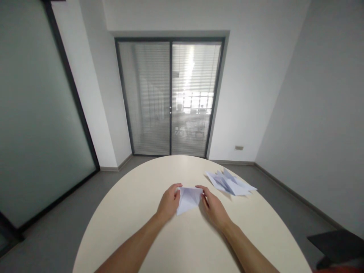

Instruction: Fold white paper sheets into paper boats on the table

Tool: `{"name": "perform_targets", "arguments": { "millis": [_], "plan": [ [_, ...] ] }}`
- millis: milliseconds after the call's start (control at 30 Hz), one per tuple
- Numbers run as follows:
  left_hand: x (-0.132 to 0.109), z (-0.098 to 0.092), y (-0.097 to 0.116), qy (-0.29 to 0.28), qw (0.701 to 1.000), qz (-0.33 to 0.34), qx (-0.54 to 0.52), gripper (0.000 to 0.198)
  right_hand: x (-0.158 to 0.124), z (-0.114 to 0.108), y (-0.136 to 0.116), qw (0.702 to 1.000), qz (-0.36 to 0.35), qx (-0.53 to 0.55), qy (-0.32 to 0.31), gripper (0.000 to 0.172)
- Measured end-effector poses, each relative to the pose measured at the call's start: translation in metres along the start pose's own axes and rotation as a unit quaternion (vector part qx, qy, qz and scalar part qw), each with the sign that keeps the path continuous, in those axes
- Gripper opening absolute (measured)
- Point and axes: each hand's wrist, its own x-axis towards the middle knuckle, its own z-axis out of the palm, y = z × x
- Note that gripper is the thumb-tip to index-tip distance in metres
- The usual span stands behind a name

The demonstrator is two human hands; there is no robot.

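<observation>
A folded sheet of white paper [189, 200] is held between my two hands, low over the middle of the table. My left hand [169, 201] pinches its left edge, thumb on the near face and fingers round the back. At the opposite edge, my right hand [212, 204] grips the upper right corner between thumb and fingers. Crease lines show on the paper, and its lower edge slants down to a point at the left. The fingertips behind the sheet are hidden.
The round cream table [125, 223] spreads beneath my arms. Several folded white papers [229, 182] lie in a loose pile near its right far edge. A dark chair [338, 244] stands at the lower right. Beyond the table are glass doors with blinds [148, 102].
</observation>
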Motion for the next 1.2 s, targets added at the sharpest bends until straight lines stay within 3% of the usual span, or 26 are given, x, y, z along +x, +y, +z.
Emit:
{"name": "perform_targets", "arguments": {
  "millis": [267,467,567,667,767,933,1067,1200],
  "plan": [
    [0.005,0.000,-0.007,0.030,0.998,-0.018,-0.061,0.026,0.002,0.003,0.007,0.999,-0.035,0.003,0.000,0.041],
    [0.010,0.007,-0.015,-0.004,0.972,-0.128,-0.198,0.028,0.002,0.002,0.007,0.998,-0.064,-0.001,-0.018,0.042],
    [0.011,0.007,-0.013,0.000,0.963,-0.163,-0.213,0.031,0.001,-0.001,0.003,0.996,-0.086,-0.001,-0.035,0.041],
    [0.011,0.002,-0.010,0.003,0.977,-0.156,-0.145,0.031,0.001,-0.005,-0.002,0.992,-0.111,0.001,-0.059,0.041],
    [0.008,-0.005,-0.006,0.023,0.994,-0.105,0.002,0.022,0.000,-0.008,-0.008,0.989,-0.124,-0.004,-0.086,0.041],
    [0.002,-0.013,0.004,-0.001,0.978,-0.069,0.195,0.017,-0.001,-0.011,-0.015,0.984,-0.132,-0.006,-0.119,0.042],
    [0.000,-0.016,0.009,-0.014,0.969,-0.034,0.245,0.016,-0.002,-0.012,-0.018,0.983,-0.134,-0.010,-0.123,0.042],
    [0.000,-0.015,0.009,-0.045,0.976,0.052,0.209,0.022,-0.002,-0.013,-0.022,0.982,-0.136,-0.020,-0.129,0.042]
  ]
}}
